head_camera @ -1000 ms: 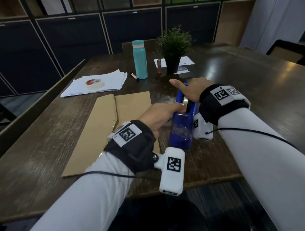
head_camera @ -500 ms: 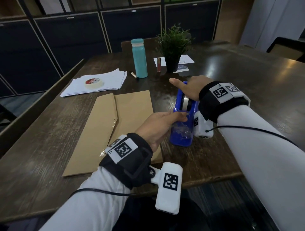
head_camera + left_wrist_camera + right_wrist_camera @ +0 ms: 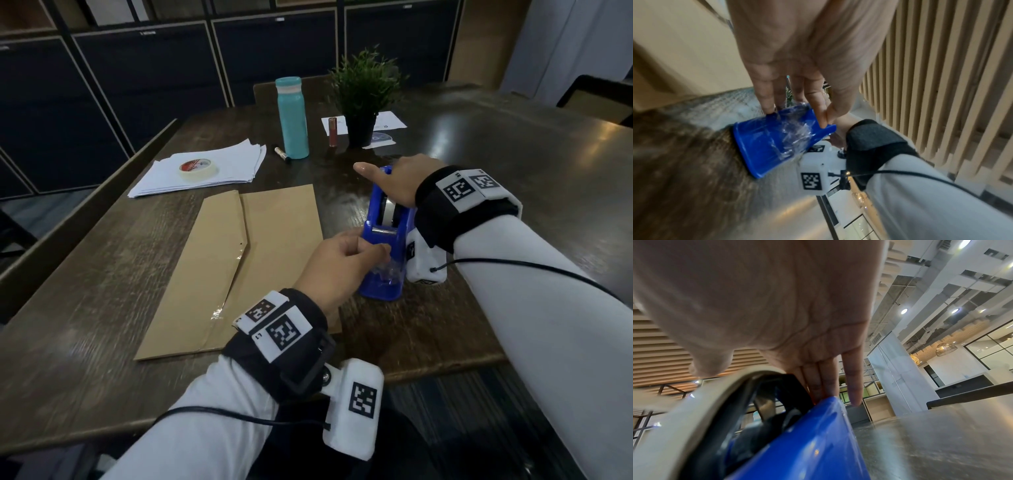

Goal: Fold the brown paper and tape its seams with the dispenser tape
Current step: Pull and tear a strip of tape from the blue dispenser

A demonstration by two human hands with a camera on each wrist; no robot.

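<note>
The folded brown paper lies flat on the dark wooden table, with shiny clear tape along its diagonal seam. To its right stands a blue tape dispenser. My right hand lies over its top with straight fingers, above the tape roll. My left hand is at the dispenser's near end, thumb and forefinger pinching the clear tape by the cutter.
A stack of white sheets with a masking tape roll lies at the back left. Behind the paper stand a teal bottle, a marker, a small tube and a potted plant. The table's near edge is close to the dispenser.
My left hand has slid from the dispenser's upper part down to its near end and drawn back a little toward me. The right hand and the dispenser stay put.
</note>
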